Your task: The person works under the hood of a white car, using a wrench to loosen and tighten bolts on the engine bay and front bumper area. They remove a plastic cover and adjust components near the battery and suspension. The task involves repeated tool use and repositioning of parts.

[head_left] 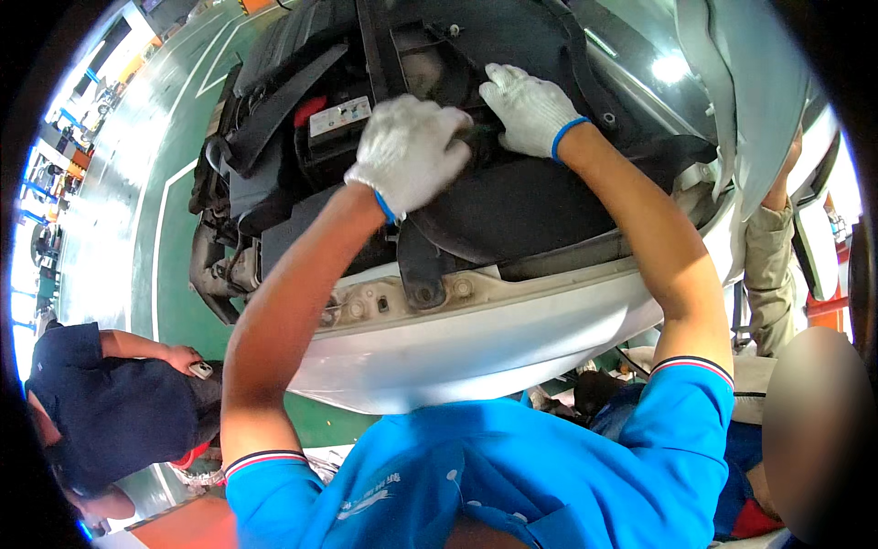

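Observation:
Both my hands wear white knitted gloves with blue cuffs and reach into a car's engine bay. My left hand (410, 151), slightly blurred, is closed with bent fingers beside the car battery (338, 119), which has a pale label and a red cover (309, 112). Whatever those fingers grip is hidden against the dark parts. Just to its right, my right hand (532, 110) is closed with curled fingers at the black plastic engine-bay parts; its fingertips and anything in them are out of sight. A broad black plastic cover (521, 206) lies below both hands.
The white front bumper (476, 329) curves between my body and the bay. A raised panel (759, 101) stands at right. A co-worker in dark clothes (128, 403) holds a small device at left. Another person's sleeve (768, 265) is at right. Green floor (174, 137) extends left.

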### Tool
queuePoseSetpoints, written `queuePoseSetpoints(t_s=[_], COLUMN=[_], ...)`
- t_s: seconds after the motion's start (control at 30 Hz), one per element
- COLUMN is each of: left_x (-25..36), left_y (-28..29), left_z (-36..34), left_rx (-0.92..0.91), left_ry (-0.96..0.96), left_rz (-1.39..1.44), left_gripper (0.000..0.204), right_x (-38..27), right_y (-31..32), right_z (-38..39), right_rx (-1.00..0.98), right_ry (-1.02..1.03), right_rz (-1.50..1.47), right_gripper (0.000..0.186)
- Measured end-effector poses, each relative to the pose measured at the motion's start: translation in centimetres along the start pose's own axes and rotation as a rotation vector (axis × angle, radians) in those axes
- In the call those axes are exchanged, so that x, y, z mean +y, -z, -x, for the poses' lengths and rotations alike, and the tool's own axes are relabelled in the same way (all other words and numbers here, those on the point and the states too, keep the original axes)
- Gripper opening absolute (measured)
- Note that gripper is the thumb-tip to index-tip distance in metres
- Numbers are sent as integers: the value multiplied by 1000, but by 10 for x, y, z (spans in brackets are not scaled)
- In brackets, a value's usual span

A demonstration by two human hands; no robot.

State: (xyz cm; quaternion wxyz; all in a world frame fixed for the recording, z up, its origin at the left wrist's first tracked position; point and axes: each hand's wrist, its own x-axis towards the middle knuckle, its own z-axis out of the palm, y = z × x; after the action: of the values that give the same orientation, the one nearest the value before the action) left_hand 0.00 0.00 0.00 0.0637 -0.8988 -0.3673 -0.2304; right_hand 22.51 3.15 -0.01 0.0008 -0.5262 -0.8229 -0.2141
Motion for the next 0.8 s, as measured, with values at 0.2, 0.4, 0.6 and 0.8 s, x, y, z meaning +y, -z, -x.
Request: queuePoseSetpoints(t_s=[0.2,0.4,0.6,0.8], left_x=[58,10,-19,26], left_y=[-4,-9,-16,-4], left_z=[15,18,14,18], left_rx=[-99,46,181,-51], left_ry=[114,-84,-196,65], left_rz=[14,-113,-140,111], left_gripper=[36,26,21,36], right_x=[-11,-7,-15,-12], right_y=[-4,-13,2,5], right_z=[8,13,10,9], right_rx=[-103,134,-73,-118], right_ry=[36,65,-7,-14], right_rz=[-57,-61,-54,-51], right_gripper=[60,37,58,61])
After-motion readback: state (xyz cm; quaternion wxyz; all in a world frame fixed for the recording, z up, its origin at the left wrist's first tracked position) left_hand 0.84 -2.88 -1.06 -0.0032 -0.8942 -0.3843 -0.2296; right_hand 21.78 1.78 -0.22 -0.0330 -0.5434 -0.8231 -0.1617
